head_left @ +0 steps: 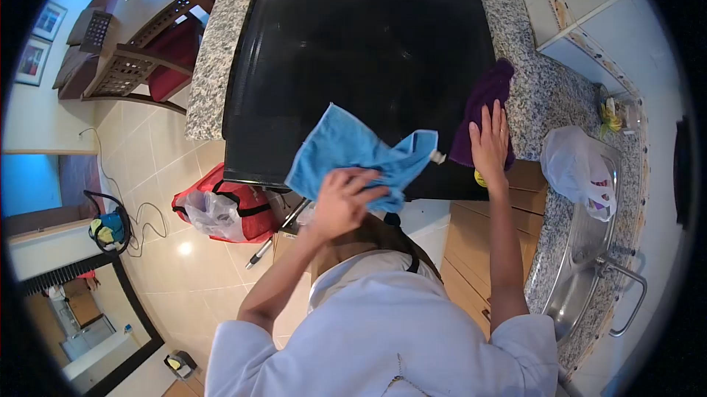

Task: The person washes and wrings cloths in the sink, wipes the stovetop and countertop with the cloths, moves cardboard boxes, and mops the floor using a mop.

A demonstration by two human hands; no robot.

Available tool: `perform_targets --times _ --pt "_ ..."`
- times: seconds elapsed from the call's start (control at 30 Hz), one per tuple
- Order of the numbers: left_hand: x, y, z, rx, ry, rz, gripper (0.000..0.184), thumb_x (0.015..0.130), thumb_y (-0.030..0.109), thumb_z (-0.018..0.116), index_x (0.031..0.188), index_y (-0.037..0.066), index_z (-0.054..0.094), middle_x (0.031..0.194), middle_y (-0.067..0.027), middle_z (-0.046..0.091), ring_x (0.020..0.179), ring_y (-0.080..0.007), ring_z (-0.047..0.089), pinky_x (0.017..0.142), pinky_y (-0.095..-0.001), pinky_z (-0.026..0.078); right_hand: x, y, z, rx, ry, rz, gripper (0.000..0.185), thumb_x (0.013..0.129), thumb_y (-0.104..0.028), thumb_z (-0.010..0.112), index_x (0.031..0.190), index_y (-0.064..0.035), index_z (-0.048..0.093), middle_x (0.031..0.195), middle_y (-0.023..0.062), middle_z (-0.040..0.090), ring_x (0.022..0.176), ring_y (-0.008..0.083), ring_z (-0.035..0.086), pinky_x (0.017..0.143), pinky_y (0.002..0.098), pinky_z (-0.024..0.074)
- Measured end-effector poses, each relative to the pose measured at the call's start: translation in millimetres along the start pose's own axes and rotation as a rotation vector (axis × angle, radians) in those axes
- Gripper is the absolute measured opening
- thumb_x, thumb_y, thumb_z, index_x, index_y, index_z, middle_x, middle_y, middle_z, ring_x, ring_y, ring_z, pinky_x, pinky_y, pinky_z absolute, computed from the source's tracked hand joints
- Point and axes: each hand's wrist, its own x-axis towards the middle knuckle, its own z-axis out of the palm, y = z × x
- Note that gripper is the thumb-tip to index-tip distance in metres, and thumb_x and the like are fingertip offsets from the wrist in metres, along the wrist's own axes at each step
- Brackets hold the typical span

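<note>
My left hand has its fingers curled into a light blue cloth, bunched at the near edge of a glossy black panel. One corner of the cloth points away from me and a white tag shows on its right side. On the panel's right edge, my right hand lies flat with fingers stretched out over a dark purple cloth. Part of that cloth is hidden under the palm.
Speckled granite counter borders the panel. To the right are a white plastic bag and a metal sink with a tap. A red bag rests on the tiled floor at left, near a wooden chair.
</note>
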Motion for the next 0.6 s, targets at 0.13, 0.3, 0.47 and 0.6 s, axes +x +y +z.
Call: perform_targets --times 0.13,0.3,0.47,0.6 --pt "-70.2 -79.4 -40.7 0.153 0.330 -0.418 0.041 0.071 0.007 0.054 0.110 0.015 0.060 0.121 -0.0119 0.050 0.119 -0.0303 0.039 0.100 -0.0455 0.026 -23.7 -3.0 -11.2 -0.111 0.079 -0.074 0.046 0.088 -0.030 0.047 0.121 0.0008 0.045 0.142 0.0211 0.023 0.130 0.0389 0.021 0.106 0.0529 0.0135" --pt "-54.9 -115.6 -47.4 0.500 0.344 -0.656 0.038 0.086 0.027 0.047 0.123 0.025 0.052 0.138 -0.0030 0.038 0.130 -0.0278 0.028 0.105 -0.0478 0.015 -55.0 -151.1 -15.4 0.327 -0.203 -0.492 0.048 0.070 -0.032 0.065 0.109 -0.0063 0.055 0.135 0.0170 0.034 0.128 0.0374 0.025 0.103 0.0560 0.0180" --pt "-28.0 -134.0 -41.8 0.510 0.305 -0.745 0.042 0.090 0.033 0.041 0.131 0.029 0.042 0.142 -0.0018 0.032 0.132 -0.0271 0.025 0.105 -0.0503 0.013 16.0 -270.5 65.3 0.519 0.003 -0.807 0.050 0.078 -0.046 0.053 0.112 -0.0109 0.055 0.138 0.0110 0.034 0.130 0.0314 0.023 0.104 0.0546 0.0160" --pt "-20.3 -129.8 -48.7 0.468 0.340 -0.806 0.042 0.090 0.031 0.040 0.132 0.026 0.042 0.143 -0.0034 0.031 0.132 -0.0278 0.024 0.105 -0.0512 0.013 164.3 -247.3 92.8 0.348 0.124 -0.644 0.048 0.079 -0.046 0.050 0.114 -0.0131 0.055 0.133 0.0093 0.039 0.126 0.0316 0.028 0.103 0.0535 0.0193"
